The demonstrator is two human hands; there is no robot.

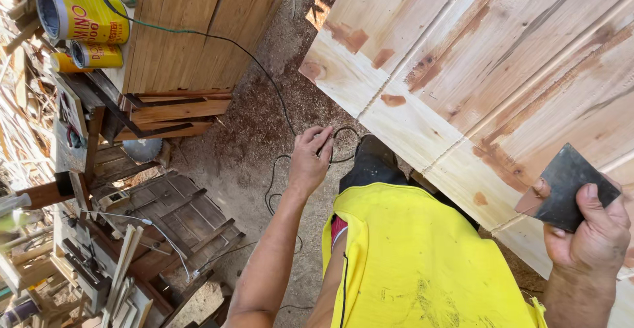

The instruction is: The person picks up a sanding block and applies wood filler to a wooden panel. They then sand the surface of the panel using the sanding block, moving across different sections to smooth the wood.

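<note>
**Panel, cable, scraper**

Pale plank panel (502,83) fills upper right, with reddish filler patches along the joints. Stacked boards (191,31) upper left, two yellow cans (82,16) beside them. Sawdust floor (251,136) between. Black cable (277,103) runs from the boards to the left hand (309,159), fingertips pinching it. Right hand (591,232) at the panel's lower edge, fingers and thumb clamped on a dark flat scraper (569,186).
</note>
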